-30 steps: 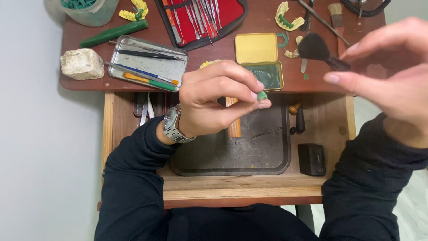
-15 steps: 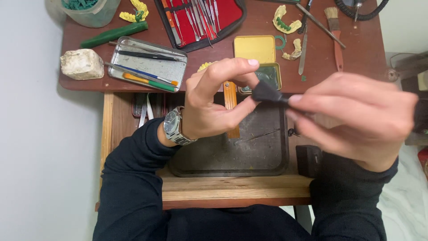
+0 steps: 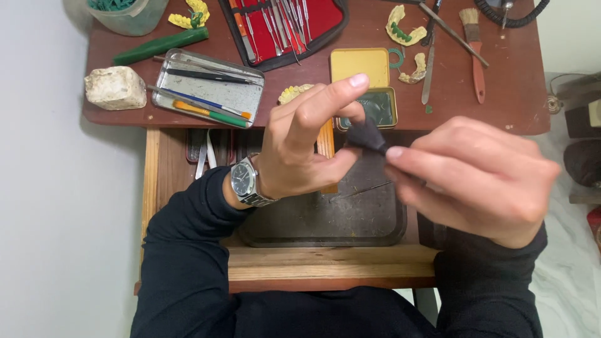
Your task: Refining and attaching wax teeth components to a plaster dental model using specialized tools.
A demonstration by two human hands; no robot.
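Head view: the right hand [image 3: 479,181] is pinched shut on a small dark brush [image 3: 367,137], its handle hidden inside the fingers and its bristle end pointing up and to the left, toward the left hand [image 3: 300,150]. The brush's long axis runs on a slant from the right hand's fingertips to the left hand's thumb and curled fingers, where the tip appears to touch; whether something small is pinched there I cannot tell, since the brush head covers the spot. The left hand's forefinger stands out straight, its other fingers drawn in close. Beneath both hands lies a dark tray [image 3: 325,219] in the pulled-out drawer. Beyond the left hand, on the tabletop [image 3: 513,94], sit an open yellow tin [image 3: 366,78], a metal tool tray [image 3: 210,91] and a red instrument case [image 3: 285,25]. Nothing stands between the hands.
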